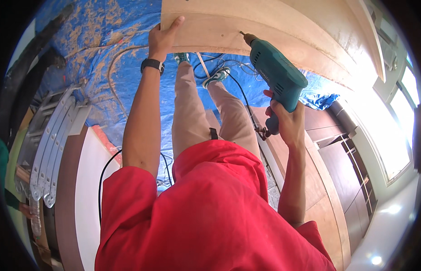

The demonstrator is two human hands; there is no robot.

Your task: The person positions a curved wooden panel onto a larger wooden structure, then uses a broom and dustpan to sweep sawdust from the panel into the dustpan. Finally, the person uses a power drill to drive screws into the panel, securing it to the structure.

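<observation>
A teal corded power drill (279,67) is in my right hand (287,119), whose fingers wrap round its handle. Its bit points at the face of a pale plywood panel (206,28), with the tip touching or very close to it. Small dark marks dot the wood near the bit. At the panel's left end, my left hand (163,39) grips the edge. The thumb lies over the face, while the other fingers are mostly hidden. A dark watch (152,66) is on my left wrist.
Blue sheeting (95,63) strewn with sawdust covers the floor, with cables (240,86) near my feet. A folded metal ladder (50,144) and boards (68,198) stand left. Another person's hand (25,210) is beside a clear bottle (35,221). Wooden panels (310,176) lie right.
</observation>
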